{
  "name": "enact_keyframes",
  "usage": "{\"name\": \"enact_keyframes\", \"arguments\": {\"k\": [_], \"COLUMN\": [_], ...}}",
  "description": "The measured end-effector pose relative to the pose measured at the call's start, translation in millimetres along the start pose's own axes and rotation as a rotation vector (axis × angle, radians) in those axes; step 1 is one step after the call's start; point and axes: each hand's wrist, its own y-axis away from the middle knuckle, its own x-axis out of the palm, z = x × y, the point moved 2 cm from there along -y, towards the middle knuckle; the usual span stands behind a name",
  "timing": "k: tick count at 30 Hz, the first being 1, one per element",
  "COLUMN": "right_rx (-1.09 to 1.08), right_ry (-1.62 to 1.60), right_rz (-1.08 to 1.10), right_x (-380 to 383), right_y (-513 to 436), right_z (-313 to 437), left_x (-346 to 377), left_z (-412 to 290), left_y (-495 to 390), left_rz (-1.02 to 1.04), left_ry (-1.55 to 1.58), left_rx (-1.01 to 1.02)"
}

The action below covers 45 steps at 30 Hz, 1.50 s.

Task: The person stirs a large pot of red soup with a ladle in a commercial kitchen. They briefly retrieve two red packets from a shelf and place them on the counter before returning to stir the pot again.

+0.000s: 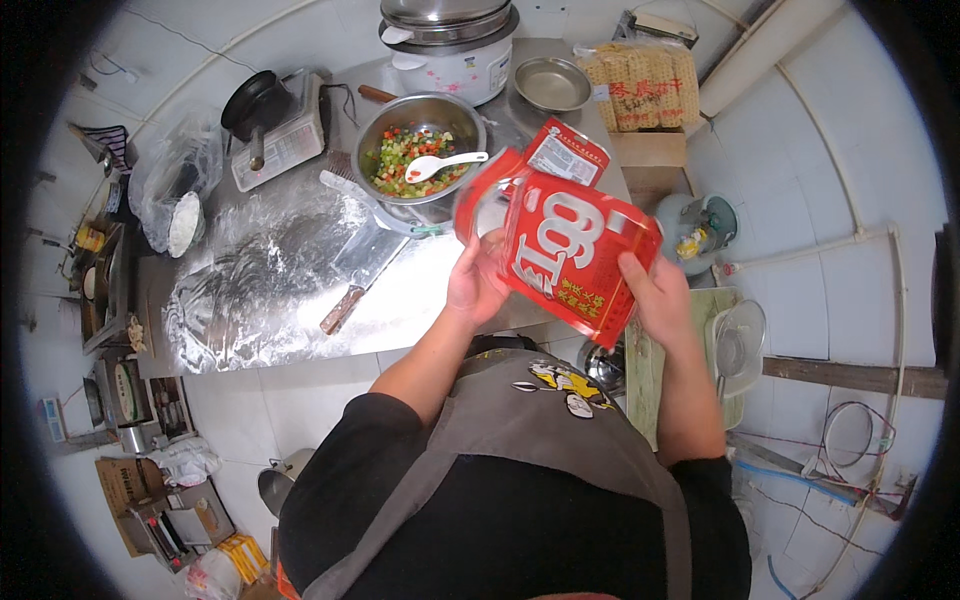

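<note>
A red plastic food packet (630,225) with large silver and gold lettering is held up in front of me, tilted. My left hand (480,281) grips its left side, and my right hand (660,296) holds its right edge with the thumb on top. At the packet's upper left is a shiny red and clear plastic part (480,196); whether it belongs to the same packet I cannot tell. Just behind lies another red packet (574,150) with a printed panel. Left of them stands a steel bowl (361,154) of diced vegetables (386,161), with a white spoon (450,161) inside.
A cleaver (367,259) lies on the flour-dusted metal table (247,300). Farther back are a small black pan (255,101) on a scale (281,161), a rice cooker (450,75) and a metal dish (553,84). Bagged noodles (645,86) sit at the back right, above a gas cylinder (686,225).
</note>
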Motion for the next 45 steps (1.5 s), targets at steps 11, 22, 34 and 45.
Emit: {"name": "enact_keyframes", "arguments": {"k": [11, 22, 34, 45], "right_rx": [0.122, 0.548, 0.746, 0.937], "right_ry": [-0.112, -1.111, -0.570, -0.798], "right_rz": [-0.277, -0.181, 0.338, -0.020], "right_x": [-63, 77, 56, 2], "right_y": [-57, -124, 26, 194], "right_z": [62, -163, -171, -243], "left_x": [-87, -68, -52, 20], "left_z": [-4, -42, -37, -16], "left_y": [50, 109, 46, 26], "left_rz": [-0.342, -0.367, -0.561, -0.283], "left_ry": [-0.059, -0.148, -0.764, -2.185], "left_rx": [0.047, 0.207, -0.131, 0.168]}}
